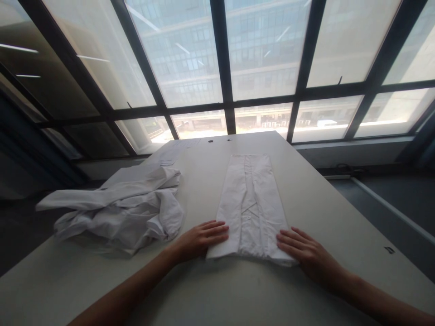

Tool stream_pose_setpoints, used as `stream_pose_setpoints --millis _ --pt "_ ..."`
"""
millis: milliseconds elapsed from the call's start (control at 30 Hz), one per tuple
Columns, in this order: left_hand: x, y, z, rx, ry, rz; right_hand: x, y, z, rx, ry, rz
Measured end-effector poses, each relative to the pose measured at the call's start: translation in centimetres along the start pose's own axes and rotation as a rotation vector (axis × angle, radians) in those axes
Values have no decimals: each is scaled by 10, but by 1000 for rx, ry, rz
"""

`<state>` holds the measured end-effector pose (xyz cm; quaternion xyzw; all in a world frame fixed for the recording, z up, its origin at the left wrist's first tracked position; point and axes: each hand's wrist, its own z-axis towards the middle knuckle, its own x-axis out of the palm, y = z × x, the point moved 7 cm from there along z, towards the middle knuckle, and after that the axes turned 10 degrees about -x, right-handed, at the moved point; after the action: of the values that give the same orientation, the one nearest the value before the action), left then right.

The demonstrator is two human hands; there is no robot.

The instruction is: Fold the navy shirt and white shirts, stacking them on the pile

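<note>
A white garment (251, 203), folded into a long narrow strip, lies flat on the white table (251, 290). Both its long sides are turned in toward the middle, where a gap shows the inner cloth. My left hand (204, 237) rests on its near left edge with the fingers stretched over the cloth. On the near right edge lies my right hand (306, 249), fingers extended and a little apart. The thumbs are mostly hidden, and neither hand is seen gripping the fabric.
A crumpled heap of white cloth (129, 208) sits at the left, partly past the table's left edge. Behind it are papers (166, 154). A small dark mark (389, 250) is near the right edge. Large framed windows (224, 68) stand beyond the far end.
</note>
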<state>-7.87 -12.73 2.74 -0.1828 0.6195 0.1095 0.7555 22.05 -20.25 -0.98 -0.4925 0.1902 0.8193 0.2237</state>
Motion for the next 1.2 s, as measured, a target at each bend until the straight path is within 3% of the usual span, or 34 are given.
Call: stream_pose_setpoints --millis 167,300,400,500,633,767,867,967,1067,1200 --pt "-12 -11 3 -31 -16 -271 -27 -8 -5 71 -96 300" --pt "-27 -3 10 -235 3 -596 -56 -23 0 234 -239 550" --pt "-31 29 25 -469 -44 -831 -70 -54 14 449 -397 641" --pt "-27 71 46 -670 -170 -1133 -75 -95 35 661 -600 684" --pt "-8 117 74 -888 -314 -1413 -53 -147 70 793 -720 852" --pt "27 141 84 -1130 -312 -1460 -13 -189 82 914 -617 844" --pt "48 146 81 -1221 -279 -1455 14 -208 77 957 -477 744" --pt "50 146 77 -1178 -292 -1405 29 -215 70 953 -460 657" --pt "39 144 81 -1081 -286 -1282 30 -215 65 912 -568 589" --pt "21 146 89 -1010 -452 -1052 26 -213 63 839 -676 535"
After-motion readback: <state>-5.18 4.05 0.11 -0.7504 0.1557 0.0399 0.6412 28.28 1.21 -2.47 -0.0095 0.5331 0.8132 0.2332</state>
